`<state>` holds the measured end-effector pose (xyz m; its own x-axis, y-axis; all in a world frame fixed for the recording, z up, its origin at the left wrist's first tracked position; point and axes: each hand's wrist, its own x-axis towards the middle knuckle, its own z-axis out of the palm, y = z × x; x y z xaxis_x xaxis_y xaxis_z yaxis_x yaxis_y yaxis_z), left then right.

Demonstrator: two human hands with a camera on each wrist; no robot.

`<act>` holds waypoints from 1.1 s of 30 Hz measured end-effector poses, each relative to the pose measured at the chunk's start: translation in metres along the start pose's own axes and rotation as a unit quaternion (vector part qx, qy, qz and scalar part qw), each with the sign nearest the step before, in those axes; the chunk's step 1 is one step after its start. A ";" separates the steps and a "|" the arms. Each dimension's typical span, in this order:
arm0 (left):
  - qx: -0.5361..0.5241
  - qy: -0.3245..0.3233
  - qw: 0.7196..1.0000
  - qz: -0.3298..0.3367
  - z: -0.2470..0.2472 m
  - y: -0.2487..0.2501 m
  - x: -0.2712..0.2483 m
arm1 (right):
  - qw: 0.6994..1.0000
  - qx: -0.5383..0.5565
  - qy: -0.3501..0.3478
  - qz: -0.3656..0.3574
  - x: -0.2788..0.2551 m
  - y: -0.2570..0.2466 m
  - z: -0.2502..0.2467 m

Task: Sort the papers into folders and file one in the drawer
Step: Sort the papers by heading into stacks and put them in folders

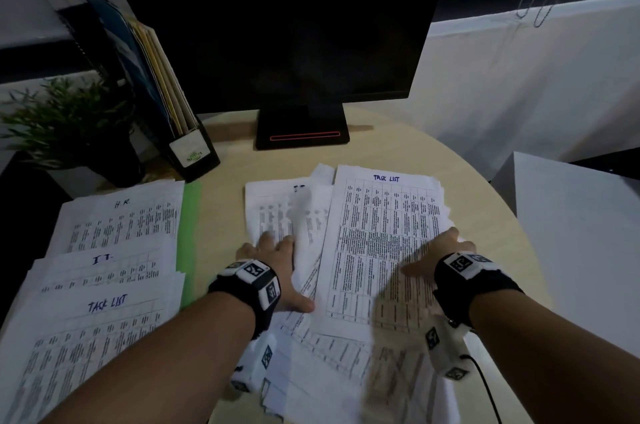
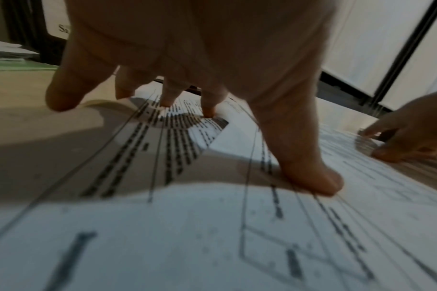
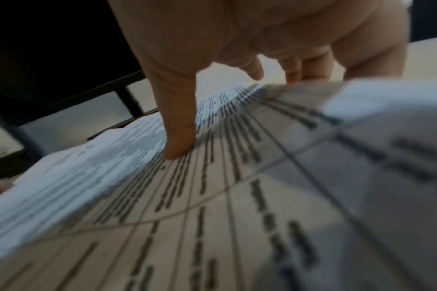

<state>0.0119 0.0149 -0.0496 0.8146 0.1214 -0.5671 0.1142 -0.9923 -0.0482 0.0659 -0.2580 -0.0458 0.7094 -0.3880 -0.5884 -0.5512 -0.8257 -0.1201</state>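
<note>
Left hand (image 1: 277, 260) flat, pressing loose papers (image 1: 304, 215). Right hand (image 1: 440, 253) fingers spread on top sheet (image 1: 381, 236). Slide sheet off slowly; hold rest down.

Office: monitor (image 1: 277, 25), file holder (image 1: 187, 149), printed papers (image 1: 381, 233).
</note>
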 end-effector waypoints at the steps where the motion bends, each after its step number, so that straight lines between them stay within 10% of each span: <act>1: 0.006 -0.001 1.000 0.006 0.003 0.004 -0.003 | 1.000 -0.012 0.001 -0.013 -0.002 0.002 0.003; 21: -0.028 0.011 0.996 -0.078 0.039 0.032 -0.085 | 0.980 -0.015 0.080 -0.184 -0.053 0.064 -0.004; 26: -0.216 0.094 0.972 0.021 0.034 0.039 -0.082 | 0.972 0.027 0.052 -0.228 -0.066 0.079 0.007; 33: -0.359 0.018 0.933 0.033 0.046 0.057 -0.091 | 0.963 -0.030 0.041 -0.263 -0.088 0.092 0.029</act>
<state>-0.0816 -0.0543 -0.0384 0.8502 0.0735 -0.5214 0.4038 -0.7264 0.5561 -0.0601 -0.2884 -0.0285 0.9172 0.0619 -0.3936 -0.0814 -0.9379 -0.3373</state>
